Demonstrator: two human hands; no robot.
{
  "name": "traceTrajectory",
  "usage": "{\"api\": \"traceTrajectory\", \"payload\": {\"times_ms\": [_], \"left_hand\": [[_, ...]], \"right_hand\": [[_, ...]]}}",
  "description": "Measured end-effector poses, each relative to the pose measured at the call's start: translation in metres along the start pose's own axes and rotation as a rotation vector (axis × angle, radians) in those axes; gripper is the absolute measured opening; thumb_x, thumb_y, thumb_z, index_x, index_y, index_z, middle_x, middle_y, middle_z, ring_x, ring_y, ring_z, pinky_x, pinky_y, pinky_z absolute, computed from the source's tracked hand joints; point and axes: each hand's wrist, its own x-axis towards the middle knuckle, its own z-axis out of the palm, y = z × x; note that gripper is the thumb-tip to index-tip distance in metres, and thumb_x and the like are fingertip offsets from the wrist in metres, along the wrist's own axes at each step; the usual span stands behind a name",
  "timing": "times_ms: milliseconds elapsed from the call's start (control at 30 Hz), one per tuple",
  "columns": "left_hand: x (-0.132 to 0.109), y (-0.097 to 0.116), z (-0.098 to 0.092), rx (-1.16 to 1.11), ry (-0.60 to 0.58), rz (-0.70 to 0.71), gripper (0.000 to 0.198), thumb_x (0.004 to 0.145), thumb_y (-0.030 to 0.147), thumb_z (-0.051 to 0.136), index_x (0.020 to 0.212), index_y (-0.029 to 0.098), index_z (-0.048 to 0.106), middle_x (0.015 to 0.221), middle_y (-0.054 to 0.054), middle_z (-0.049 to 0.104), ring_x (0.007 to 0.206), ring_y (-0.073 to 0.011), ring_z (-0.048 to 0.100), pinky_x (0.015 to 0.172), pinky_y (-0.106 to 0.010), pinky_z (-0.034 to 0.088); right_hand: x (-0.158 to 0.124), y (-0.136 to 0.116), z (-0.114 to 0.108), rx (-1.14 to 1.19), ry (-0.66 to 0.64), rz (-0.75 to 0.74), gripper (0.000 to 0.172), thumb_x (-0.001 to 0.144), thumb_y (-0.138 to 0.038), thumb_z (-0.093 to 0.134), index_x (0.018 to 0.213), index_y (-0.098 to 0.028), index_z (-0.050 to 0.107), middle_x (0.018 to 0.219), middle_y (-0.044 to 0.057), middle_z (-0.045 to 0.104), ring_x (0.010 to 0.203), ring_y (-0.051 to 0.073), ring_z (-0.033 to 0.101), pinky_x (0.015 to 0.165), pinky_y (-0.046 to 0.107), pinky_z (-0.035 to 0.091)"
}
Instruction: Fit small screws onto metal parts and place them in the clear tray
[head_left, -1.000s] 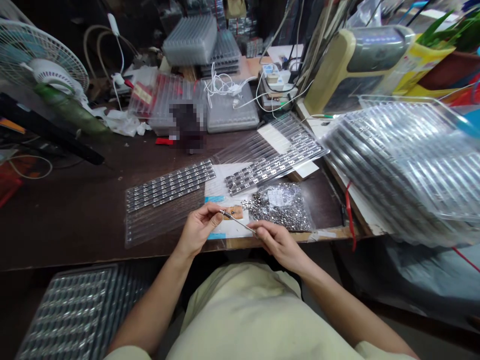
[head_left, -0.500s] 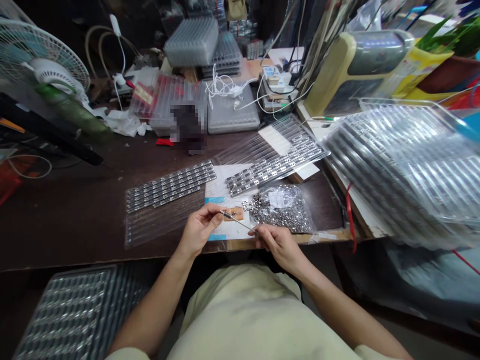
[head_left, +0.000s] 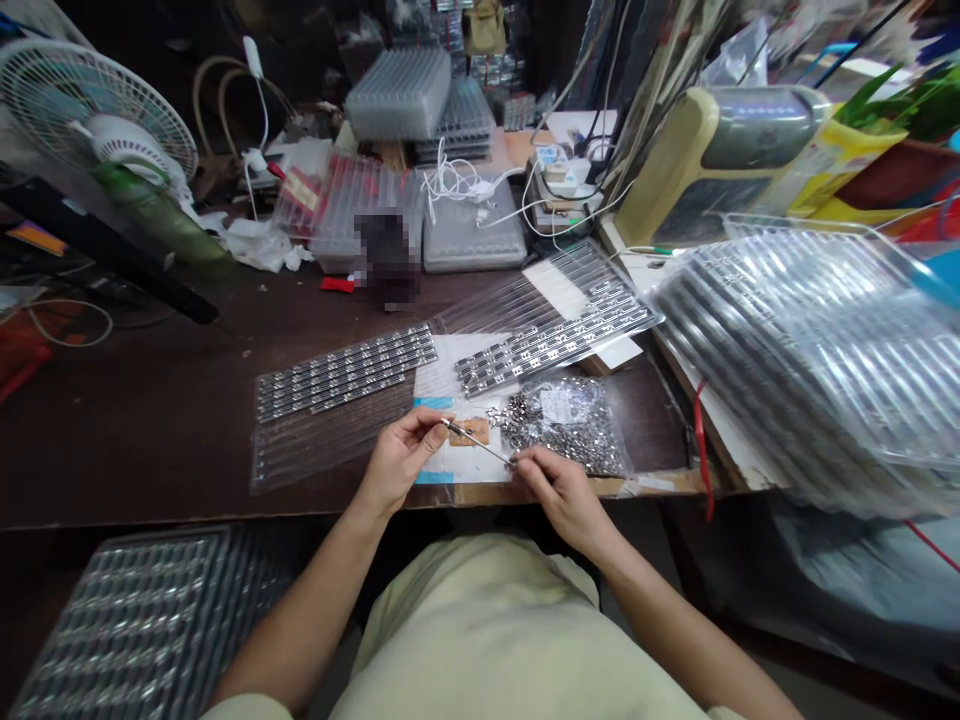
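A thin metal rod [head_left: 486,446] with a thicker dark end spans the gap between my two hands, above the table's front edge. My left hand [head_left: 405,450] pinches its thicker end between thumb and fingers. My right hand [head_left: 553,487] is closed on the other, thinner end, whose tip the fingers partly hide. Just behind the rod lies a small orange-brown block [head_left: 478,433] on white paper [head_left: 471,468] with blue tape. To the right of it is a clear plastic bag of small shiny metal parts [head_left: 574,440], some of them spilled at its left side.
A clear ribbed tray with metal strips [head_left: 337,375] lies at the left, and another tray with metal strips [head_left: 551,345] lies behind the bag. A tall pile of clear trays [head_left: 810,350] stands at the right. A fan [head_left: 112,130] and white cables [head_left: 469,185] are farther back.
The view has shifted slightly, so the table sits a little lower and farther right. My right hand has moved slightly along the rod's end; my left hand keeps its hold.
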Motion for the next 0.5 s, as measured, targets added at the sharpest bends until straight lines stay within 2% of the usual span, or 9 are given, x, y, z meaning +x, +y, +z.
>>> {"api": "traceTrajectory", "payload": {"times_ms": [67,167,200,267,333,433,500], "left_hand": [[0.0002,0.0002,0.001,-0.015,0.003,-0.015,0.028,0.067,0.037,0.079,0.082,0.015,0.073,0.081,-0.004,0.067,0.075,-0.0141,0.058,0.072,-0.023,0.046],[0.0004,-0.0003,0.002,-0.057,0.011,-0.037,0.029,0.066,0.038,0.079,0.082,0.014,0.073,0.08,-0.004,0.068,0.072,-0.0131,0.058,0.069,-0.023,0.046],[0.0005,-0.0005,0.002,-0.071,0.011,-0.042,0.029,0.066,0.038,0.079,0.083,0.014,0.073,0.08,-0.004,0.068,0.071,-0.0127,0.058,0.069,-0.023,0.046],[0.0007,-0.001,0.0013,-0.092,0.009,-0.045,0.03,0.066,0.038,0.079,0.082,0.014,0.073,0.081,-0.004,0.068,0.071,-0.0123,0.058,0.069,-0.022,0.045],[0.0007,-0.0012,0.0001,-0.103,0.011,-0.046,0.03,0.066,0.037,0.08,0.082,0.013,0.072,0.081,-0.004,0.068,0.072,-0.012,0.058,0.069,-0.022,0.045],[0.0006,-0.0009,-0.0019,-0.124,0.023,-0.06,0.03,0.065,0.037,0.08,0.082,0.013,0.072,0.077,-0.003,0.068,0.069,-0.0107,0.057,0.066,-0.02,0.044],[0.0005,-0.0007,-0.0032,-0.13,0.035,-0.061,0.03,0.065,0.038,0.08,0.082,0.014,0.072,0.075,-0.002,0.067,0.067,-0.01,0.056,0.064,-0.02,0.044]], "right_hand": [[-0.0002,0.0011,0.0005,0.01,-0.024,-0.009,0.036,0.093,-0.049,0.041,0.091,-0.019,0.059,0.08,0.003,0.061,0.072,0.014,0.057,0.066,0.025,0.045],[-0.0001,0.0028,0.0009,-0.097,0.097,-0.11,0.03,0.082,-0.044,0.061,0.098,-0.02,0.055,0.092,0.004,0.06,0.083,0.016,0.057,0.074,0.027,0.046],[0.0002,0.0033,0.001,-0.14,0.123,-0.128,0.028,0.081,-0.042,0.063,0.096,-0.02,0.055,0.09,0.004,0.06,0.082,0.016,0.057,0.074,0.027,0.046],[0.0008,0.0038,0.0012,-0.188,0.108,-0.125,0.021,0.089,-0.04,0.052,0.092,-0.019,0.057,0.081,0.003,0.06,0.075,0.015,0.057,0.07,0.026,0.045],[0.0011,0.0037,0.0021,-0.212,0.07,-0.13,0.026,0.094,-0.038,0.041,0.096,-0.019,0.06,0.078,0.003,0.061,0.073,0.015,0.058,0.069,0.026,0.045],[0.0004,0.0032,0.0053,-0.291,0.156,-0.209,0.025,0.089,-0.04,0.052,0.101,-0.019,0.059,0.085,0.004,0.062,0.076,0.016,0.058,0.069,0.026,0.045],[0.0,0.0033,0.0076,-0.323,0.22,-0.248,0.023,0.085,-0.039,0.058,0.096,-0.019,0.059,0.085,0.004,0.061,0.076,0.016,0.058,0.069,0.026,0.045]]}}
